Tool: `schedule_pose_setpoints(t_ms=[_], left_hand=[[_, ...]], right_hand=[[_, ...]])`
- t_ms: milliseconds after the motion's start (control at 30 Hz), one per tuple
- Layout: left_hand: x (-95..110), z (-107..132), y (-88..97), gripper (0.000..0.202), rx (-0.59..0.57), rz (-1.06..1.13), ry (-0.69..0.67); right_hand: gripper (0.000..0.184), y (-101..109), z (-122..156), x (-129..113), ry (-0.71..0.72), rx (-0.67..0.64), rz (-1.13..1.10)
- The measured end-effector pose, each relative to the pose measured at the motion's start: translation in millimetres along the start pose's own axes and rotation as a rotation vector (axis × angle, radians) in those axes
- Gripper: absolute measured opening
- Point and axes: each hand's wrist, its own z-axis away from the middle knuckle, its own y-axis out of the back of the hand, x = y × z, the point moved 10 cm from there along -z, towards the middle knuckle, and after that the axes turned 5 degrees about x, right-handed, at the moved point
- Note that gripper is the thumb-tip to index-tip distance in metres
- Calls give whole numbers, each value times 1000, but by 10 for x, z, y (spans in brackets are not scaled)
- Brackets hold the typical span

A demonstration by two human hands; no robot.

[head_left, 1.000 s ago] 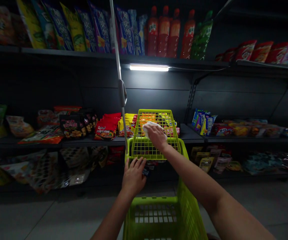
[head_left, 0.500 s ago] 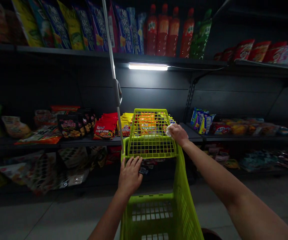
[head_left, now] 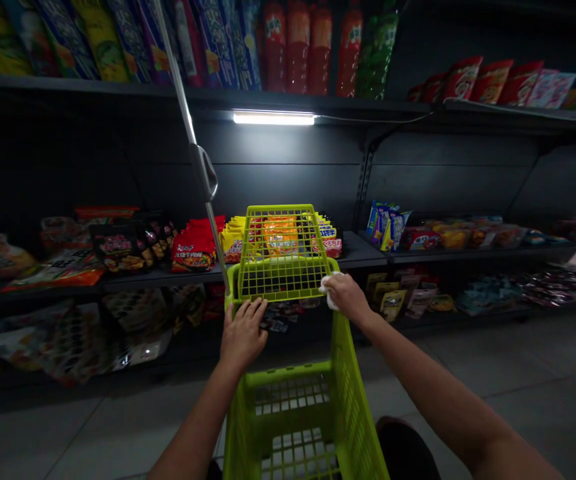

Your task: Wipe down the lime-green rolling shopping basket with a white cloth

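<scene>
A lime-green plastic shopping cart (head_left: 355, 400) stands before me, its yellow-green grid flap (head_left: 281, 283) raised at the far end. My left hand (head_left: 244, 333) lies on the rim at the far left corner, fingers outstretched and holding nothing. At the far right corner, my right hand (head_left: 349, 298) is closed around a crumpled white cloth (head_left: 332, 288), pressed against the rim beside the flap. Whether it is fabric or paper I cannot tell. A thin metal pole (head_left: 188, 113) with a grey grip rises from the cart's left corner.
Dark shelves (head_left: 363, 248) run across behind the cart. They carry red noodle packs (head_left: 193, 248), black snack bags (head_left: 118, 248) and blue-yellow packets (head_left: 387, 225). Red drink bottles (head_left: 298, 50) stand on the upper shelf, above a lit tube lamp (head_left: 274, 119). My dark-clothed leg (head_left: 405, 450) is right of the cart.
My right hand has slid with the cloth down the flap's right side to the corner of the rim. The left hand stays on its corner. The whole view has shifted slightly.
</scene>
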Motion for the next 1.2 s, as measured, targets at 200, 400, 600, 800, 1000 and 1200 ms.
schedule_pose_setpoints(t_ms=[200, 400, 600, 800, 1000, 1200], left_hand=[[-10, -5, -56, 69, -11, -19, -15], [-26, -12, -102, 70, -28, -34, 11], [-38, 14, -88, 68, -10, -48, 21], [-57, 29, -117, 68, -53, -27, 15], [-29, 17, -168, 67, -71, -27, 19], [-44, 17, -97, 67, 0, -45, 60]], right_hand=[[30, 466, -7, 7, 11, 91, -94], [29, 245, 135, 100, -40, 53, -89], [27, 414, 1540, -885, -39, -93, -148], [13, 546, 2430, -1835, 303, -596, -147], [24, 310, 1503, -937, 349, -423, -185], [25, 267, 1401, -738, 60, -175, -11]])
